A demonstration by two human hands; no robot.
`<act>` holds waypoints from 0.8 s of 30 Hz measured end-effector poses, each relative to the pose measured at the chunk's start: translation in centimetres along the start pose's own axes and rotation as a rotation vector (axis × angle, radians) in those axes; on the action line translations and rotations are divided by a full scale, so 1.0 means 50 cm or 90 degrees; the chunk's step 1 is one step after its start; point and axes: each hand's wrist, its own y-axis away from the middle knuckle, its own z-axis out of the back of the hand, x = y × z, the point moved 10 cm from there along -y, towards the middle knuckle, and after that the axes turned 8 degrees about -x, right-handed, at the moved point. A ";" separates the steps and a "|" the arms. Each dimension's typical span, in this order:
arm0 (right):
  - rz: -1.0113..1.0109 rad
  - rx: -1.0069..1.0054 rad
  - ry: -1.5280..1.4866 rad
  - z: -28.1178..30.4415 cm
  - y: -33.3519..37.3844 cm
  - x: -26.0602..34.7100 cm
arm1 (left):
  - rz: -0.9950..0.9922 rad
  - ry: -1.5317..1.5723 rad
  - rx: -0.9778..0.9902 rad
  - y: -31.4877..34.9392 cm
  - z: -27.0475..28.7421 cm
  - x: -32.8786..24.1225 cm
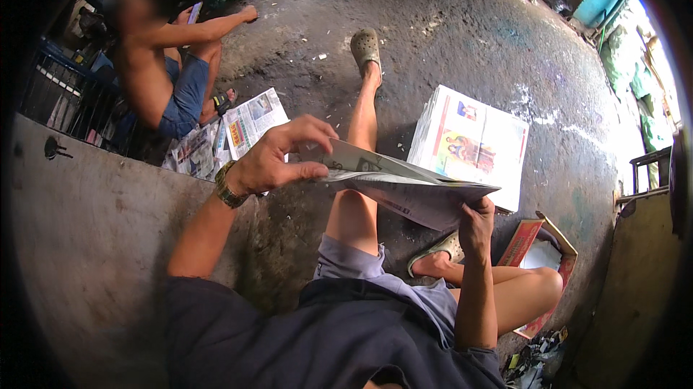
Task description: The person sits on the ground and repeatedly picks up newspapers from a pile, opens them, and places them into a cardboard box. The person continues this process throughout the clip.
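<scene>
Folded newspaper sheets (411, 190) are held up above my lap, their layers parted along the upper edge. At their left end is my left hand (281, 154), a watch on its wrist, with thumb and curled fingers around the edge of the sheets. My right hand (476, 223) pinches the lower right corner between thumb and fingers. Just beyond the right hand, a thick stack of newspapers (498, 136) rests on the floor, with a colourful picture on its top sheet and a thin string-like line across it.
An open red cardboard box (520, 245) with pale paper inside lies beside my bent leg. Scraps (534, 360) litter the lower right. Loose newspapers (249, 122) lie at the left near a seated person (151, 71) holding a phone. A grey panel (108, 245) borders my left side.
</scene>
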 end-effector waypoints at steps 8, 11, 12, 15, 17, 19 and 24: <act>0.007 -0.006 0.038 0.011 -0.003 -0.002 | -0.059 -0.130 0.017 -0.005 -0.015 -0.018; 0.020 0.006 0.031 0.011 -0.004 0.003 | -0.065 -0.114 -0.034 -0.010 0.003 -0.020; 0.027 0.010 0.022 0.010 -0.004 0.006 | -0.073 -0.137 -0.065 -0.010 0.009 -0.027; 0.031 0.016 0.029 -0.014 0.001 0.022 | -0.041 -0.135 -0.164 -0.001 0.025 -0.035; -0.009 -0.002 0.046 -0.024 0.001 0.024 | -0.023 -0.082 -0.208 0.003 0.036 -0.027; -0.052 -0.007 0.055 -0.031 0.003 0.018 | 0.070 0.014 -0.225 0.008 0.040 0.003; -0.244 0.105 0.174 -0.069 0.022 -0.016 | 0.080 0.008 -0.243 0.002 0.071 -0.018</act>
